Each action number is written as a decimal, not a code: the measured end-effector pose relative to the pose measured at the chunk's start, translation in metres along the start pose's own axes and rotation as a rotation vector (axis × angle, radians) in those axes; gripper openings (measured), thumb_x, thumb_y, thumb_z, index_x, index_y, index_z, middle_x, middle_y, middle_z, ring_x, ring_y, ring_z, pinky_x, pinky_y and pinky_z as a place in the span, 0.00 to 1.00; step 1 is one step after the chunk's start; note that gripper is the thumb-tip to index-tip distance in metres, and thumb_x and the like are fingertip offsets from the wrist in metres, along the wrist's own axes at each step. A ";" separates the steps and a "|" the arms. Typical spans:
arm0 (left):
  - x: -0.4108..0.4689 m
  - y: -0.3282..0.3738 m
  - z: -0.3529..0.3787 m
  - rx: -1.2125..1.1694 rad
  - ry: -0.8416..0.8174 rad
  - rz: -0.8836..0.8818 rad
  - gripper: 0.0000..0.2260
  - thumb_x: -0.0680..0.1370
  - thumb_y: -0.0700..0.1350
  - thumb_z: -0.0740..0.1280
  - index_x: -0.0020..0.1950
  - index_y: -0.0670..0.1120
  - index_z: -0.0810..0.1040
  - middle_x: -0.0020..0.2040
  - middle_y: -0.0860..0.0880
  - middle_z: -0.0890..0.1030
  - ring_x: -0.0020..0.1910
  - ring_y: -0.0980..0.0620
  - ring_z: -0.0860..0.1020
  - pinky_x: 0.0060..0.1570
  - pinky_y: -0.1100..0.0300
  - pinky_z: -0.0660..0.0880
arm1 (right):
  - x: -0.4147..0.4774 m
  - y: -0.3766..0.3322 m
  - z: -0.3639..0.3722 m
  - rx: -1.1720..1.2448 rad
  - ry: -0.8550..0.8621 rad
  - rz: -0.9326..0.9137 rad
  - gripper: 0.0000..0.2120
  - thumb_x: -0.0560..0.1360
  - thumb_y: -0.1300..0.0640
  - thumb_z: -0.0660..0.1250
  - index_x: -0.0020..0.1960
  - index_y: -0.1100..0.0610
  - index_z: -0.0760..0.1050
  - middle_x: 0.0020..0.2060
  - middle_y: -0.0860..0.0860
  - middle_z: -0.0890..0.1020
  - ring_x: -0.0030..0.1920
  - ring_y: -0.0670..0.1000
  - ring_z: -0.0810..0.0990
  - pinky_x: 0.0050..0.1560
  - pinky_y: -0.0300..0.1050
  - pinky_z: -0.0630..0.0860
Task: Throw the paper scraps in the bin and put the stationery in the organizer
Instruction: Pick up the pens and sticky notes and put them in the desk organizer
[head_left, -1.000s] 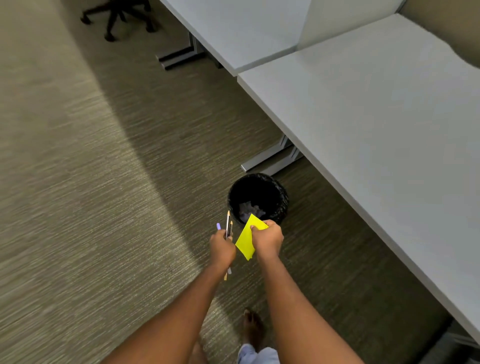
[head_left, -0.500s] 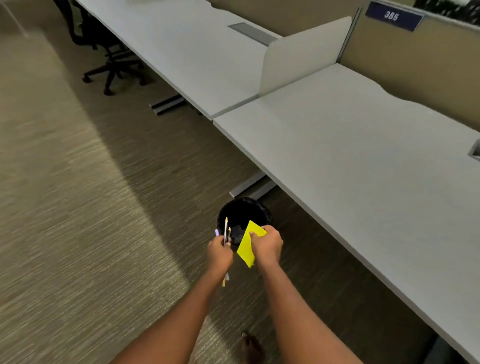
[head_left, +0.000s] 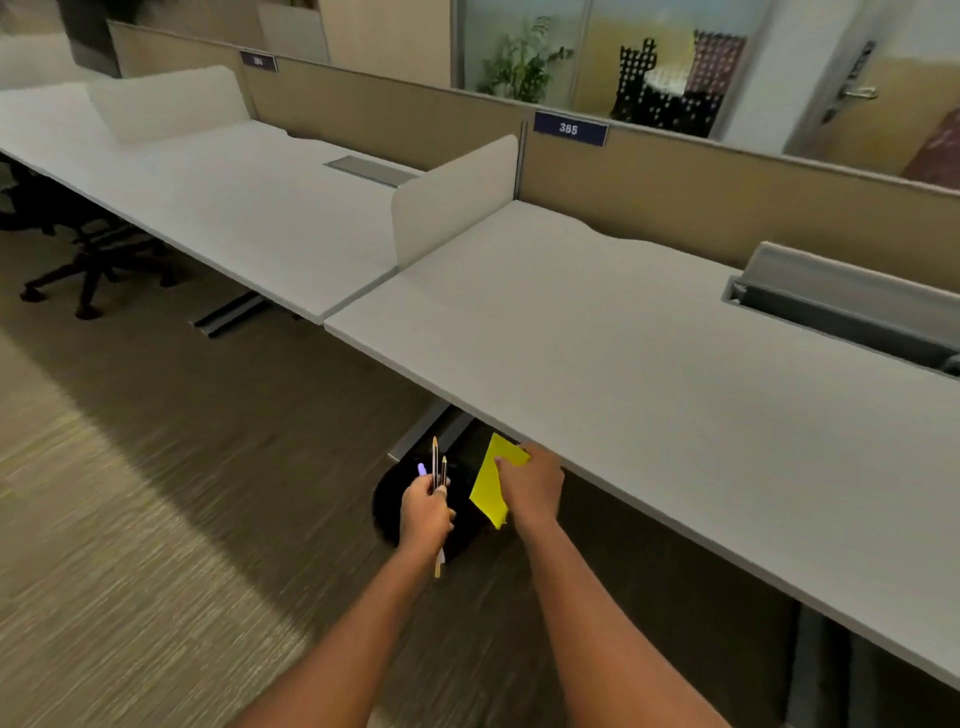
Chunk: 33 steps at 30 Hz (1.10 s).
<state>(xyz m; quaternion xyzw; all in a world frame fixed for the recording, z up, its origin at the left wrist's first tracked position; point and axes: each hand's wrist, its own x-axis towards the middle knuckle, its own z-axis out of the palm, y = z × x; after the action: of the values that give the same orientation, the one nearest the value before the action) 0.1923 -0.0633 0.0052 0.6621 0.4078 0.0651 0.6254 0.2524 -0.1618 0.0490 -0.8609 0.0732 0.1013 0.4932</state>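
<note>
Both fists (head_left: 427, 512) above bin (head_left: 387, 499)

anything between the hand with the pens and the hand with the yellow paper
Nothing solid. In the head view the gap between the left hand and right hand shows only the black bin on the floor below.

View tilts way up compared to a second ago, so the partition with the 385 sign (head_left: 570, 128), the glass wall and the plant (head_left: 522, 62) at 12 o'clock now show, and the foot at 6 o'clock drops out of sight. The bin (head_left: 387, 501) used to sit clear above the hands with scraps visible inside; now both hands are over it and it's mostly hidden. The right hand (head_left: 532, 486) with the yellow paper (head_left: 491, 486) now sits against the desk edge (head_left: 597, 467), a bit farther from the left hand (head_left: 427, 512) and its pens (head_left: 435, 462).
</note>
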 end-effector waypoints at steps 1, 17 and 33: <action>-0.004 0.005 0.003 0.000 -0.022 0.020 0.09 0.81 0.38 0.54 0.50 0.43 0.74 0.34 0.45 0.72 0.28 0.53 0.70 0.25 0.61 0.67 | -0.002 0.000 -0.007 0.005 0.018 -0.005 0.18 0.74 0.55 0.69 0.62 0.57 0.75 0.60 0.56 0.79 0.60 0.57 0.76 0.53 0.43 0.71; -0.072 0.044 0.095 0.119 -0.328 0.234 0.15 0.82 0.38 0.56 0.68 0.39 0.69 0.50 0.42 0.76 0.35 0.54 0.73 0.30 0.63 0.73 | -0.016 0.042 -0.139 0.113 0.334 0.005 0.12 0.72 0.53 0.71 0.50 0.60 0.79 0.48 0.57 0.82 0.51 0.57 0.78 0.46 0.47 0.71; -0.167 0.065 0.271 0.200 -0.422 0.412 0.10 0.82 0.40 0.55 0.60 0.42 0.73 0.50 0.40 0.79 0.34 0.53 0.78 0.34 0.62 0.74 | 0.028 0.121 -0.318 0.195 0.461 -0.036 0.09 0.73 0.53 0.70 0.47 0.59 0.78 0.39 0.51 0.78 0.42 0.51 0.76 0.41 0.42 0.68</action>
<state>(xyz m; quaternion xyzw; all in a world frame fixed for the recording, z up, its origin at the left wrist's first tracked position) 0.2736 -0.3698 0.0764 0.7879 0.1303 0.0112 0.6017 0.2850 -0.4977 0.0978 -0.8107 0.1777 -0.1141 0.5460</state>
